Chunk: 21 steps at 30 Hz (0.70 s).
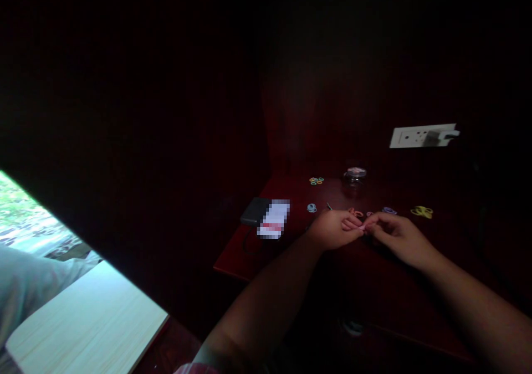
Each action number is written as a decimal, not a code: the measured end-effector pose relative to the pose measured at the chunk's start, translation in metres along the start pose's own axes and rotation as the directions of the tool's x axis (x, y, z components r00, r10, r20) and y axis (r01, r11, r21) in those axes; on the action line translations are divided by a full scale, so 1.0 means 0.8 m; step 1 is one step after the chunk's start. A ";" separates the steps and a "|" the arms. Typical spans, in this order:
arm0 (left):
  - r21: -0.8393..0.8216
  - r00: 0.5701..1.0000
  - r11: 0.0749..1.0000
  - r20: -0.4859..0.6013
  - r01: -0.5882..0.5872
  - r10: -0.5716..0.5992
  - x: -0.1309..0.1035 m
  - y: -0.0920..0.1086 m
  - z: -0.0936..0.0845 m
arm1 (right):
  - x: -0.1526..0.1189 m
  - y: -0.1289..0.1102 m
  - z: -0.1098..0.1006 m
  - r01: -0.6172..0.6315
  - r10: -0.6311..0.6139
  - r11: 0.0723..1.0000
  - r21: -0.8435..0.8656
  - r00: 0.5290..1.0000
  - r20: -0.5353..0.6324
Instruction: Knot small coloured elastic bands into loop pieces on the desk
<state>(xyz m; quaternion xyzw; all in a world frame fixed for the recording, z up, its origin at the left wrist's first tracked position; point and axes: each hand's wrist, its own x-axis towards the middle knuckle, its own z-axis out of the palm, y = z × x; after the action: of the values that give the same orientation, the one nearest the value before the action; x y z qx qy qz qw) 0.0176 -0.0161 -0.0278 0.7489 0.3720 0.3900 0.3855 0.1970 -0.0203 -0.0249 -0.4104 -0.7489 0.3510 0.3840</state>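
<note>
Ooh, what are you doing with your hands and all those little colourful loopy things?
A person's left hand and right hand meet over a dark red table, pinching a small pink thing between the fingertips; it's too small to tell exactly what. Yellow loops lie off to the right, purple loops just beyond the right hand, and pale blue loops on the left. A clear jar stands farther back.

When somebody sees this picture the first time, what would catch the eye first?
Probably the pale wood-grained board at the lower left, bright against the dark surroundings. Next, the left hand and right hand, close together over the red table, with a small pink item between them. The white socket plate also stands out on the wall at right.
</note>
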 end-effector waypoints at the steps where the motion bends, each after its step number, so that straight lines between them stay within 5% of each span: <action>1: 0.012 1.000 1.000 -0.010 -0.007 0.007 0.000 0.001 -0.001 | 0.000 0.000 0.000 -0.001 0.001 1.000 0.010 1.000 -0.003; 21: 0.118 0.991 0.987 -0.068 -0.109 0.118 -0.001 0.002 -0.004 | 0.002 -0.003 0.004 -0.039 0.039 0.997 0.062 0.999 0.004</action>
<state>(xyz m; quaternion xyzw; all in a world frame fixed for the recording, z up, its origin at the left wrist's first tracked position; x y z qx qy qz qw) 0.0151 -0.0167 -0.0254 0.7746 0.3645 0.4171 0.3053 0.1926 -0.0205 -0.0237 -0.4123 -0.7301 0.3822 0.3885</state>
